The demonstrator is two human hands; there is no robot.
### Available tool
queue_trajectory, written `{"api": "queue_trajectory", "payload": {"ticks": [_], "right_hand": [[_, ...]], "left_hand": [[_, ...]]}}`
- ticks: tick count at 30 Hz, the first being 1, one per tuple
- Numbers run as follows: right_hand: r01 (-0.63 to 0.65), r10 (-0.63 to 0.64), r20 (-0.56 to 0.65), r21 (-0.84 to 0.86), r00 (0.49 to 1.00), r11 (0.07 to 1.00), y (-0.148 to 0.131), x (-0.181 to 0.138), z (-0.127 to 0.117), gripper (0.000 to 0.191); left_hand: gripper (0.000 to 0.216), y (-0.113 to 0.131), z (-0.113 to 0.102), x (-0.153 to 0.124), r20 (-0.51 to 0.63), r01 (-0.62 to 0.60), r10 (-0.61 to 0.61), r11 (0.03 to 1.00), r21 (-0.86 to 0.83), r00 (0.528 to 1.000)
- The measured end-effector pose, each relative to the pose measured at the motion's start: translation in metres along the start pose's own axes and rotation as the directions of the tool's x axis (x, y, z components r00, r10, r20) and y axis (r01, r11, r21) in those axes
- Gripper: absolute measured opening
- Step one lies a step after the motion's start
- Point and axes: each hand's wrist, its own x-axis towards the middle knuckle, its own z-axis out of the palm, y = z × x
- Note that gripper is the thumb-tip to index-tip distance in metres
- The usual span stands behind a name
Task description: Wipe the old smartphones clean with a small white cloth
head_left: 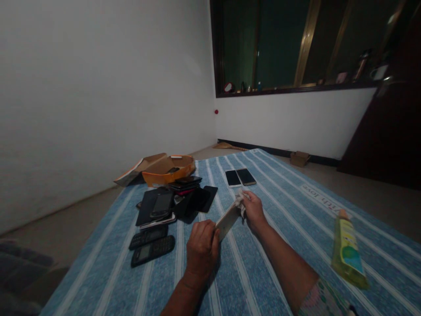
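Observation:
Near the middle of the blue striped cloth, my left hand grips the near end of a light-coloured smartphone, which is tilted on its edge. At the phone's far end, my right hand pinches a crumpled white tissue or cloth against it. Beyond my hands, a white phone and a gold-edged phone lie side by side. To the left is a heap of dark phones and flat devices. Closer to me, two black keypad phones rest next to each other.
An opened orange cardboard box stands behind the heap, with a dark item inside. A bottle of yellow-green liquid lies at the right. A white wall rises on the left. Small items line the windowsill.

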Motion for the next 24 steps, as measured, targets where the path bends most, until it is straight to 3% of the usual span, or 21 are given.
{"api": "queue_trajectory", "payload": {"ticks": [11,24], "right_hand": [[0.109,-0.111,-0.013,-0.097,0.994,0.989,-0.014,-0.005,-0.001,0.024],[-0.051,0.050,-0.040,-0.011,0.998,0.999,-0.003,0.005,-0.006,0.027]], "left_hand": [[0.012,0.002,0.000,0.001,-0.003,-0.001,0.001,1.000,-0.017,1.000],[0.012,0.005,0.000,0.001,0.024,0.013,-0.012,1.000,-0.021,1.000]]}}
